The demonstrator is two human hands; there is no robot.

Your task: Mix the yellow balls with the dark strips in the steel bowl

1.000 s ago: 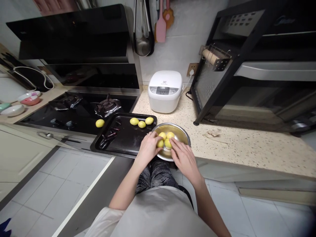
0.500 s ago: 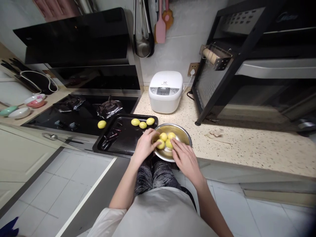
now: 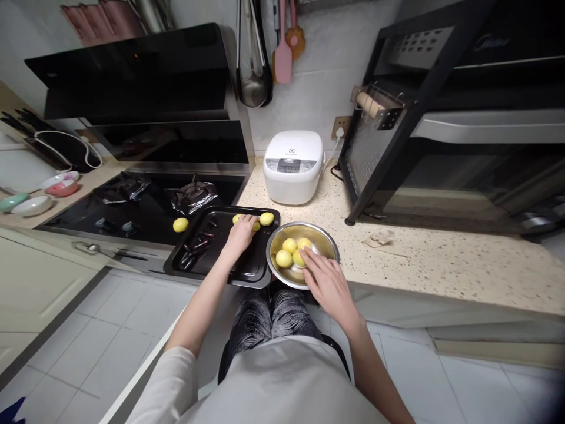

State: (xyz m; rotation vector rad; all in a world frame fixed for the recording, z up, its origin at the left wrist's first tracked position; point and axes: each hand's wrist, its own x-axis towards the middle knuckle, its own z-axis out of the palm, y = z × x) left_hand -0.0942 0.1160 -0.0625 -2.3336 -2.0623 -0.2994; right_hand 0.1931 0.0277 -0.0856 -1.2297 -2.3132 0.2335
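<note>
My left hand [image 3: 241, 237] reaches over the black baking tray [image 3: 220, 274], fingers stretched out onto the middle lemon [image 3: 256, 226]. One lemon [image 3: 266, 219] lies just right of these fingers, and another [image 3: 236, 218] is partly covered by them. Several lemons [image 3: 283, 258] sit together inside the metal bowl [image 3: 334, 246] beside the tray. My right hand [image 3: 327, 284] is at the bowl's right side, its fingers extended and their tips against a lemon [image 3: 299, 259] in it. Whether my left fingers touch or grip the middle lemon is hard to see.
One lemon [image 3: 180, 225] lies left of the tray by the black hob [image 3: 154, 219]. Dark glossy shapes [image 3: 194, 247] show on the tray's left part. Behind the bowl stands a white rice cooker [image 3: 293, 182]. A black rack [image 3: 375, 159] with an oven [image 3: 477, 182] is at right.
My left hand has left the bowl and moved left and up to the lemons on the tray. My right hand stays at the bowl. The view has shifted slightly.
</note>
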